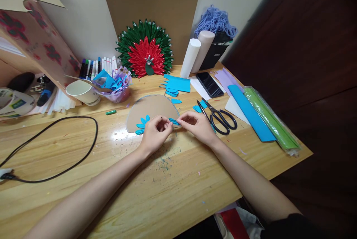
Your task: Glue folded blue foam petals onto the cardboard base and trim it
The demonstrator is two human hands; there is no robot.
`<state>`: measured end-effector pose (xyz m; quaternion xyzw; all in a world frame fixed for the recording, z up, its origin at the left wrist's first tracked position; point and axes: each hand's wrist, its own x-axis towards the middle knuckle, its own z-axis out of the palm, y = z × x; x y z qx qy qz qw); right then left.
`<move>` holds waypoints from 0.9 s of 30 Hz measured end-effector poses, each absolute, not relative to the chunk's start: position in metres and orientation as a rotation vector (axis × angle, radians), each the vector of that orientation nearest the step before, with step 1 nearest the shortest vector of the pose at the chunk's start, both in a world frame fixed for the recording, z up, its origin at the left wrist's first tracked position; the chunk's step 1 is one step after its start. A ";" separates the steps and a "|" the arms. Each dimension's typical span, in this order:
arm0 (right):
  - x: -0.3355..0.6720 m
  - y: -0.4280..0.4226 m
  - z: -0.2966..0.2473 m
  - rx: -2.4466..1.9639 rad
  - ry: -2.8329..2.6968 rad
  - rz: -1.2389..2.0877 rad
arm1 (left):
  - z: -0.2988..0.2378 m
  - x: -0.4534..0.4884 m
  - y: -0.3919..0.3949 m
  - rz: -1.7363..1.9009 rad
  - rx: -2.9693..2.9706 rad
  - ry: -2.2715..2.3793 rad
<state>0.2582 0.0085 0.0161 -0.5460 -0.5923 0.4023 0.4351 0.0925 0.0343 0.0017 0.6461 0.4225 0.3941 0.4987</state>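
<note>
My left hand (154, 133) and my right hand (196, 125) meet at the bottom edge of a brown cardboard semicircle (152, 110) on the wooden table. Both pinch a small blue foam petal (174, 121) between their fingertips. Several blue petals (142, 124) are stuck on the semicircle's lower left edge. More cut blue pieces (175, 83) lie just beyond the semicircle.
Black scissors (221, 118) lie right of my right hand, a phone (209, 84) behind them. Blue and green foam rolls (262, 118) lie at the right edge. A red-green paper peacock (145, 49), paper cup (83, 92), markers and a black cable (55, 146) are at the back and left.
</note>
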 end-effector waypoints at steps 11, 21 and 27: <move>0.257 0.011 0.012 -1.358 -1.317 1.118 | 0.006 0.093 0.035 0.910 1.584 1.067; 0.256 0.010 0.010 -1.345 -1.377 1.178 | 0.000 0.090 0.035 0.948 1.512 1.092; 0.258 0.007 0.015 -1.328 -1.488 0.997 | 0.001 0.090 0.035 0.965 1.483 1.071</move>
